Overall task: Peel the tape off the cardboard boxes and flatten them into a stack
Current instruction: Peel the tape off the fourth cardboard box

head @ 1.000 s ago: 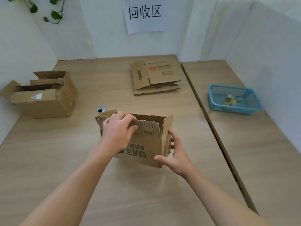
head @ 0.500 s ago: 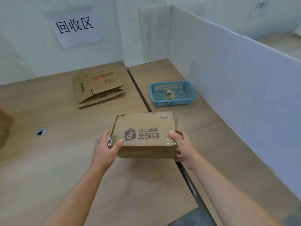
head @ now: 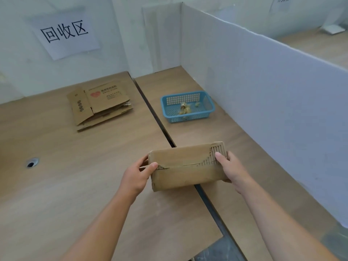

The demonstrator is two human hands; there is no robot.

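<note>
A small brown cardboard box (head: 186, 166) is held above the gap between two tables, its taped seam side facing me. A strip of its outer paper is torn away near the right end, baring the ribbed core. My left hand (head: 138, 176) grips the box's left end, thumb on the seam. My right hand (head: 228, 169) grips the right end, thumb on the ribbed patch. A stack of flattened boxes (head: 100, 105) lies at the back of the left table.
A blue plastic basket (head: 187, 107) with scraps of peeled tape sits on the right table. A white partition (head: 263, 95) walls the right side. A cable hole (head: 32, 163) is in the left table. A paper sign (head: 65, 32) hangs on the back wall.
The box was turned from open-top upright to its printed side, then to its seam side, and carried right over the table gap. My view swung right; the open boxes at left left the view.
</note>
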